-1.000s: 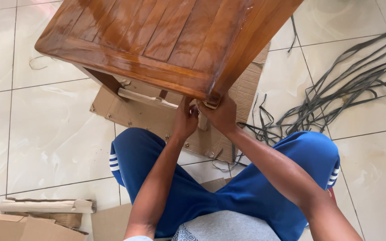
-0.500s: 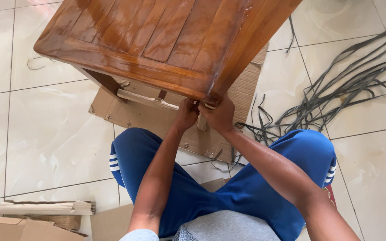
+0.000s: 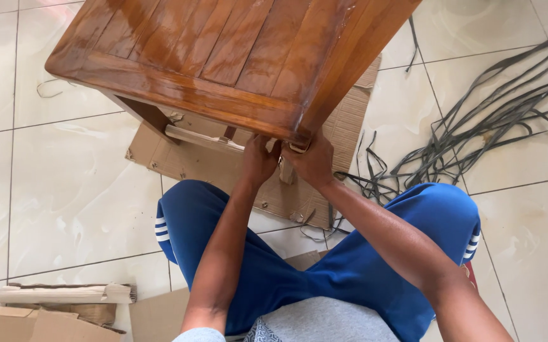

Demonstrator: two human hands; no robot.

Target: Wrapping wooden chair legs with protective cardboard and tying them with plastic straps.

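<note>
Under the near corner of the varnished wooden table [image 3: 223,57], the left hand [image 3: 259,159] and right hand [image 3: 315,163] curl around the pale wrapping [image 3: 296,146] on its leg, both equally close; whether they actually grip it is hidden. Beneath lies flattened cardboard [image 3: 210,164]; grey straps [image 3: 476,126] sprawl right.

So the person is wearing bright blue track pants [image 3: 356,266] with white stripes running down the outer side of each leg, showing at both knees. Above the pants' waist they're wearing a heathered grey top [image 3: 324,323] with a bit of dark-and-white pattern peeking out at its hem. Both forearms are showing bare, with a light grey-blue sleeve edge [image 3: 201,334] just left of that top.
</note>
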